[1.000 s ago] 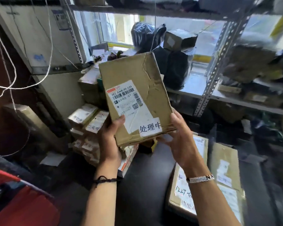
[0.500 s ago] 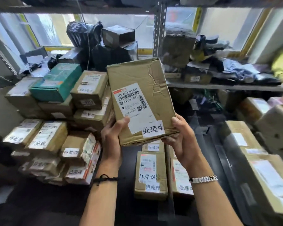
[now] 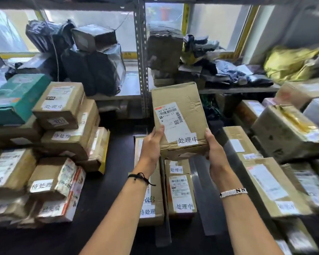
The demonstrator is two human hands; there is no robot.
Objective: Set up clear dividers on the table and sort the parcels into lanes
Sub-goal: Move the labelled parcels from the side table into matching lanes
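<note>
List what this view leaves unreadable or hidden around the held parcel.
1. Held parcel: head view, address print too small; left hand and right hand cover its lower corners.
2. Lane parcel: head view, label partly behind the left forearm.
3. Right-edge parcels: head view, blurred, cut by the frame edge.

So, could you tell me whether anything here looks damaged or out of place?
The held parcel, gripped at its lower corners by the left hand and right hand, is creased on its upper right and crumpled along its bottom edge. At the right, a scuffed box with wrinkled yellow tape sits tilted.
</note>
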